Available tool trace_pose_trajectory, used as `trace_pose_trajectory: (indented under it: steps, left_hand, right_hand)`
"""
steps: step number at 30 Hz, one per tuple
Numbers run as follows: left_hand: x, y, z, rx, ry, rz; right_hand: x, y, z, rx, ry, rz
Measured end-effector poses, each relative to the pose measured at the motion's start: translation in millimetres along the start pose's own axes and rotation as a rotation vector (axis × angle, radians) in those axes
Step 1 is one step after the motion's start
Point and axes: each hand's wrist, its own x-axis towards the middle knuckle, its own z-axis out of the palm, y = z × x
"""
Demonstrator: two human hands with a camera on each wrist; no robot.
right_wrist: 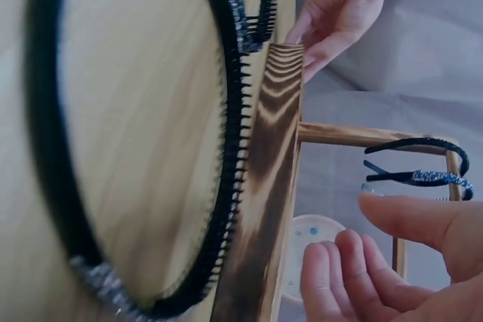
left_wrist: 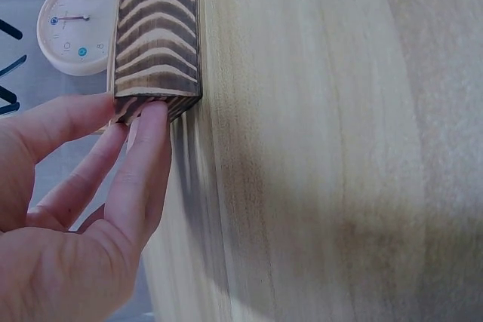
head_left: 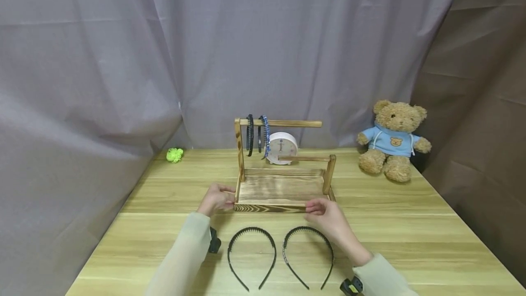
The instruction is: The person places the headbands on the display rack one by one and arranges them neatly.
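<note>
A wooden rack (head_left: pixel 279 186) with a tray base and two bars stands mid-table. My left hand (head_left: pixel 218 198) touches the tray's front left corner; in the left wrist view its extended fingertips (left_wrist: pixel 155 115) press the end of the dark-grained front wall (left_wrist: pixel 157 35). At the tray's front right, my right hand (head_left: pixel 326 217) overlaps the rim; in the right wrist view thumb and fingers are spread with nothing between them. Black headbands (head_left: pixel 250 136) and a blue glittery headband (head_left: pixel 266 136) hang from the upper bar. Two toothed black headbands (head_left: pixel 274 250) (head_left: pixel 331 250) lie before the rack.
A round white clock (head_left: pixel 283 144) stands behind the rack. To the back right sits a teddy bear (head_left: pixel 394 140) in a blue hoodie, and a bright green fuzzy item (head_left: pixel 174 155) lies at the back left. Grey curtain (head_left: pixel 263 49) hangs behind the table.
</note>
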Motion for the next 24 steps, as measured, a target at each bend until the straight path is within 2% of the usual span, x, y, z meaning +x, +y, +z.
trace_pose_trajectory:
  steps: [12, 19, 24]
  left_hand:
    - [-1.3, 0.7, -3.2, 0.003, -0.044, 0.028]
    - [-1.1, 2.6, 0.8, -0.003, -0.006, 0.006]
    - [-1.3, 1.8, 0.2, -0.002, -0.004, 0.007]
  right_hand:
    - [-16.8, 26, -25, -0.158, -0.084, 0.103]
    - [-27.7, 31, -35, -0.19, -0.161, 0.176]
    - [-31.9, 33, -35, -0.204, -0.22, 0.214]
